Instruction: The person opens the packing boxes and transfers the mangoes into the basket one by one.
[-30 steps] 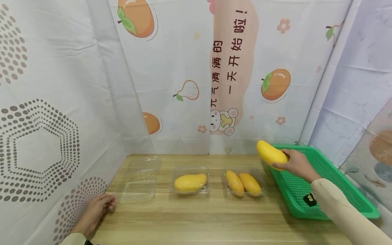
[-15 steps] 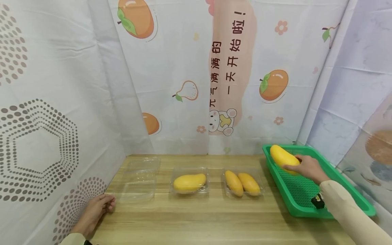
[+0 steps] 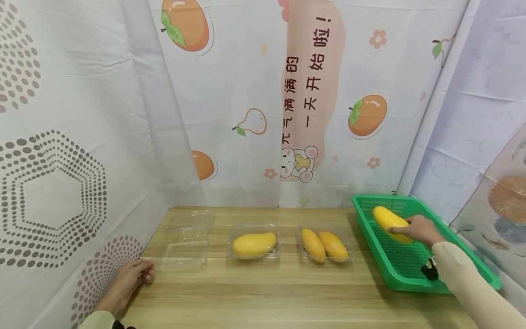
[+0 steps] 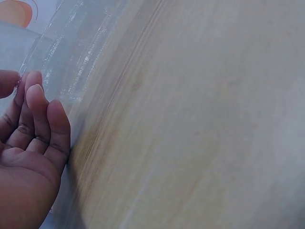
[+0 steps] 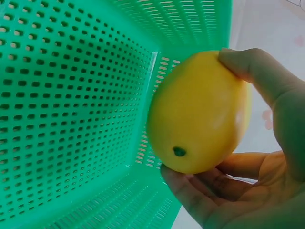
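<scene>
A large yellow mango (image 3: 388,221) is in my right hand (image 3: 421,230), over the green basket (image 3: 380,256) at the right. In the right wrist view the thumb lies on one side of the mango (image 5: 198,114) and the fingers curl under the other; its dark stem spot faces the camera. My left hand (image 3: 129,283) rests at the table's left edge with its fingers loosely bent, holding nothing. Close to its fingertips in the left wrist view are clear plastic boxes (image 4: 71,52).
One yellow mango (image 3: 254,245) lies in a clear box mid-table. To its right, two smaller orange-yellow mangoes (image 3: 313,246) share another clear box. Clear containers (image 3: 186,246) stand at the left. Printed curtains (image 3: 246,192) enclose the back and sides.
My right hand has carried the mango rightward and down, from above the basket's left rim to inside its outline. The left hand has stayed in place.
</scene>
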A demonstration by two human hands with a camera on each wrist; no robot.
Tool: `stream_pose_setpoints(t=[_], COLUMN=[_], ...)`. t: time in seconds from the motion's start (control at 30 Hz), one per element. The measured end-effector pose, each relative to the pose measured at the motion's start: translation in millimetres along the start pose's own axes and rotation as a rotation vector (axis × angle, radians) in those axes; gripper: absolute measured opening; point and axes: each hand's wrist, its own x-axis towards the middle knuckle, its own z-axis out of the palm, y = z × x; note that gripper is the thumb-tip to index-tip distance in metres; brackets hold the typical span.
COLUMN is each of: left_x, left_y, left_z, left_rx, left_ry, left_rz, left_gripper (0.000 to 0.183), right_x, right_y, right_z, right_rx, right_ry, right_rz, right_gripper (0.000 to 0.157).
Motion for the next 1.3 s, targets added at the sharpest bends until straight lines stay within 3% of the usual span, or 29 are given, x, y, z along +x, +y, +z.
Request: stream_pose_setpoints(t=[0.63, 1.03, 1.3], left_x=[1.6, 1.2, 1.9], left_y=[2.0, 1.6, 3.6], left_z=[2.9, 3.0, -0.5], left_rx=[0.044, 0.039, 0.034], left_ry=[-0.015, -0.006, -0.049], left_rz=[0.003, -0.033, -0.04], left_gripper=[0.04, 0.037, 0.043], right_x=[11.3, 15.2, 19.3], right_y=[15.7, 22.2, 20.7], right_z=[13.6, 22.0, 23.3], right_rx=[-0.063, -0.071, -0.051], right_ry=[-0.089, -0.157, -0.203], right_rz=[-0.023, -0.022, -0.03], right_gripper=[0.042, 0.042, 0.037])
